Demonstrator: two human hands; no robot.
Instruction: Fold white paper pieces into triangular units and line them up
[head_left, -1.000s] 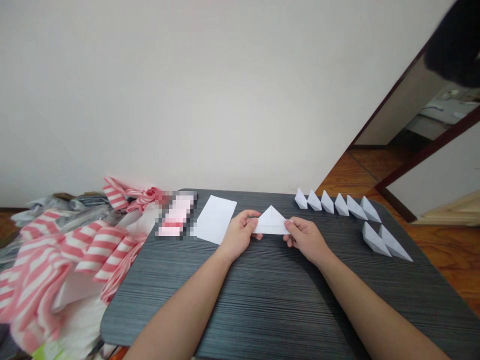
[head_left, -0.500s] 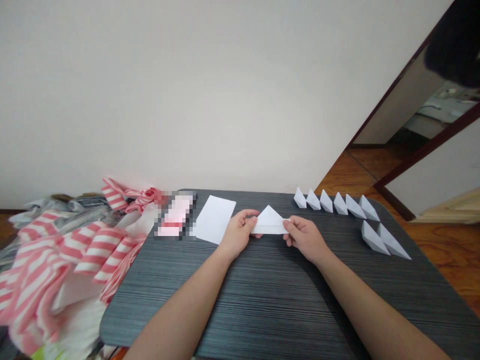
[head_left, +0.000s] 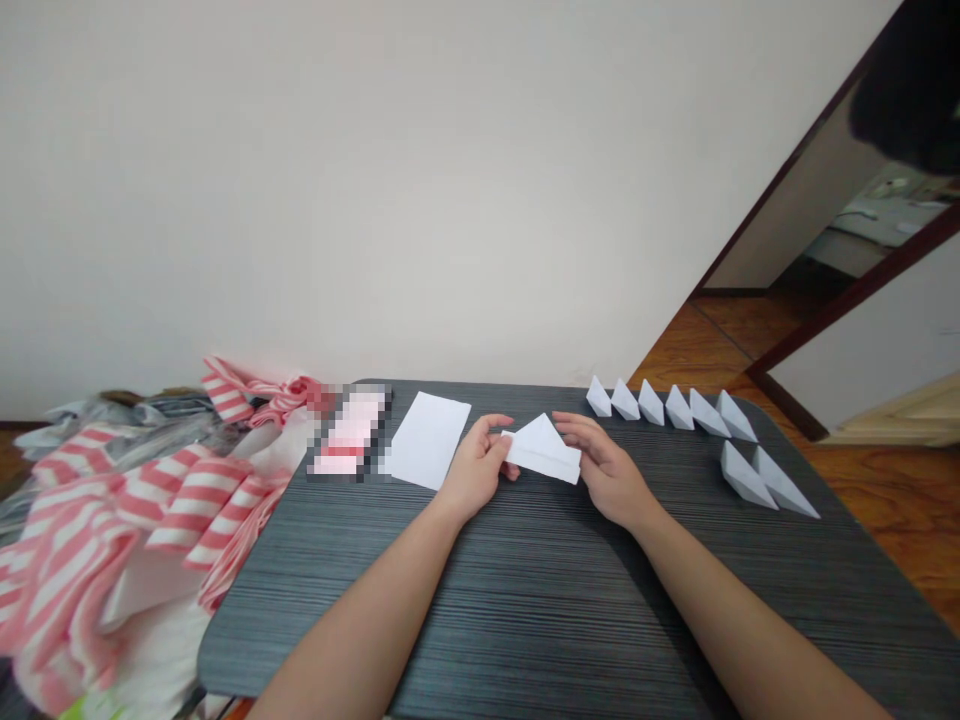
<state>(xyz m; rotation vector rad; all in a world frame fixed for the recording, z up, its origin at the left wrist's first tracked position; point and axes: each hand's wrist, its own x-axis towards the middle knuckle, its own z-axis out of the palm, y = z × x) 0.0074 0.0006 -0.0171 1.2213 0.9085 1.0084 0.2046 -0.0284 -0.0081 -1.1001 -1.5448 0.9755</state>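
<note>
The left hand [head_left: 474, 470] pinches the left end of a folded white paper [head_left: 541, 449] between thumb and fingers, a narrow grip, while the right hand [head_left: 610, 473] is open, its fingers [head_left: 574, 425] spread just beside the paper's right end with no clear hold on it. The paper hangs over the middle of the dark wood-grain table [head_left: 315, 620], tilted with its right end lower, its peaked triangle upward and a folded band along the bottom. With only one narrow pinch bearing it, the paper could pivot or slip, and its layers could spring apart if that grip eases. A hurried regrip by the right hand could also crumple a corner or set a crease off true. Six small folded paper shapes [head_left: 651, 403] stand in a row just beyond, with two larger ones [head_left: 765, 480] nearer the right edge; they look light, so a wide sweep of the right hand could knock them out of line. On the left, a blank white sheet [head_left: 427, 440] lies near the left hand and could be nudged toward the pink-and-white striped cloth [head_left: 165, 510] heaped past the table's edge.
</note>
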